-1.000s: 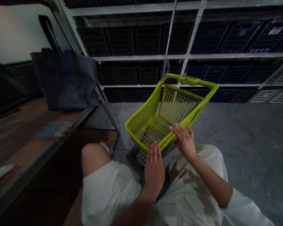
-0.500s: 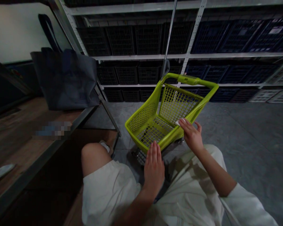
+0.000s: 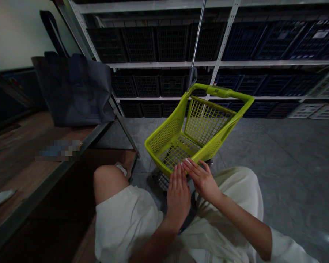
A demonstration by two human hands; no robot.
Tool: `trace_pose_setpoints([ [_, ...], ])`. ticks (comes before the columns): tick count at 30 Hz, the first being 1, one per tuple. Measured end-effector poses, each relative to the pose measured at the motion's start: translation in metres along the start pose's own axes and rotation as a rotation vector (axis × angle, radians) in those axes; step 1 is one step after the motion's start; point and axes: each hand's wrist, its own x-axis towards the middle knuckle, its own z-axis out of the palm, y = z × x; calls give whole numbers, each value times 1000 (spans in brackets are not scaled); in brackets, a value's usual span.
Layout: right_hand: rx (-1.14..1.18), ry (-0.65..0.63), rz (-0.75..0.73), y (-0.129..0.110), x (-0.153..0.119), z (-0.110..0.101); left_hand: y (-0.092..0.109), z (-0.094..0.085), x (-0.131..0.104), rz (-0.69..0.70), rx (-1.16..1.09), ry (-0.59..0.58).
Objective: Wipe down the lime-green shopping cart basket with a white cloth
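Note:
A small lime-green shopping cart [image 3: 218, 144] with mesh walls stands on the floor before my knees. My left hand [image 3: 178, 197] rests at its near corner, with the fingers stretched out side by side on the rim. Close beside it, my right hand [image 3: 204, 181] presses a small white cloth [image 3: 187, 160] against the same rim. Only a sliver of the cloth shows under my right fingertips. The fingertips of both hands nearly meet, and they cover part of the rim.
Behind the cart, a white metal shelf rack [image 3: 161, 65] holds rows of dark crates [image 3: 171, 44]. To my left a workbench [image 3: 22, 171] carries a large dark bag [image 3: 74, 91], a blurred-out item and a pale object [image 3: 1, 199]. A thin metal pole [image 3: 199, 36] rises behind the cart.
My right hand has slid along the cart's rim toward me and to the left, bringing the white cloth beside my left hand. My left hand stays at the corner.

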Motion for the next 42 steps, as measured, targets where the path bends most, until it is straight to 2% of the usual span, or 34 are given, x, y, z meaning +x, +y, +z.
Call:
trace_pose_setpoints([
  [3,-34,-2,-37,7,0,-1,0,-2,1,13,-1,-10],
  [6,-66,-2,-55,32,0,-6,-1,-3,1,33,15,-28],
  [10,-159,92,126,92,2,-15,-1,-2,1,27,23,-27],
  [12,-193,159,215,111,3,-15,0,-1,1,23,26,-21],
  [14,-201,200,292,107,6,-10,0,0,0,25,37,-18],
  [16,-183,204,316,82,8,-3,0,0,0,29,42,-21],
  [21,-24,90,106,0,7,9,-2,2,-1,19,12,-15],
  [24,12,44,80,-17,7,7,-3,3,-1,1,7,-11],
  [28,-10,18,34,-9,8,2,-3,0,0,16,12,0],
  [32,-34,7,-73,26,5,-3,-4,-2,1,25,35,-10],
  [34,-66,18,-28,57,2,-6,-4,-2,0,28,42,-18],
  [36,-117,83,84,89,1,-8,-4,-1,0,26,38,-19],
  [38,-154,160,188,110,1,-9,-3,-1,0,23,30,-19],
  [40,-165,210,269,111,4,-7,-2,-1,0,19,22,-15],
  [42,-142,224,308,89,7,-2,-1,0,-1,14,15,-11],
])
